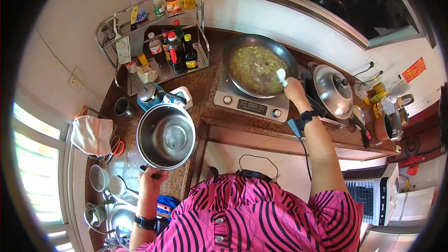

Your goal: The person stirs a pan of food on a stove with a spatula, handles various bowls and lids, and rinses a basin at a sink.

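Note:
My left hand grips the black handle of a stainless steel pot. The pot is tilted so that its bare metal inside faces me, over the counter's left part. In my right hand is a white spoon, its bowl over the right side of a dark wok. Pale green vegetable pieces in liquid fill much of the wok; whether the spoon touches them I cannot tell. Under the wok stands a silver induction cooker with two knobs and a small panel.
A metal rack holds sauce bottles and jars. Behind the pot stands a blue kettle, with a metal cup nearby. Red-handled scissors lie left, near the sink. A lidded pan sits to the right.

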A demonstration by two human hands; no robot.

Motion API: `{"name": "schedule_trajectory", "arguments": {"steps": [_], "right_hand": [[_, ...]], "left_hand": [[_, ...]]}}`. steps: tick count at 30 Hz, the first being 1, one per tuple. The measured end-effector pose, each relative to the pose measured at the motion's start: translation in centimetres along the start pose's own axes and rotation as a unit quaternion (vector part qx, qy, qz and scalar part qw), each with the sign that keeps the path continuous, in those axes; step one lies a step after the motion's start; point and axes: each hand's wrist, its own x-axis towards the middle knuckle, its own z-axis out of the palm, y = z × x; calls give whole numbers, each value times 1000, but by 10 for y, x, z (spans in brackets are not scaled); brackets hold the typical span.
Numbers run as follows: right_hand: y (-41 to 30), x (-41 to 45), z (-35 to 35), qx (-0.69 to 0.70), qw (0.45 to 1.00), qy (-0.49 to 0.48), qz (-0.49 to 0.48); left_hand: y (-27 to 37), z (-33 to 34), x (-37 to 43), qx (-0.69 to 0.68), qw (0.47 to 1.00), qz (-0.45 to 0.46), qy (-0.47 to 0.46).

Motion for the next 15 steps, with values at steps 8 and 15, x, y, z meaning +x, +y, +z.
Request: {"name": "schedule_trajectory", "arguments": {"steps": [8,15], "right_hand": [[-25,33,23,566,777,-175,211],[-33,35,12,663,714,-177,143]], "left_hand": [[4,82,50,6,999,43,-24],[34,159,83,-19,994,101,-44]]}}
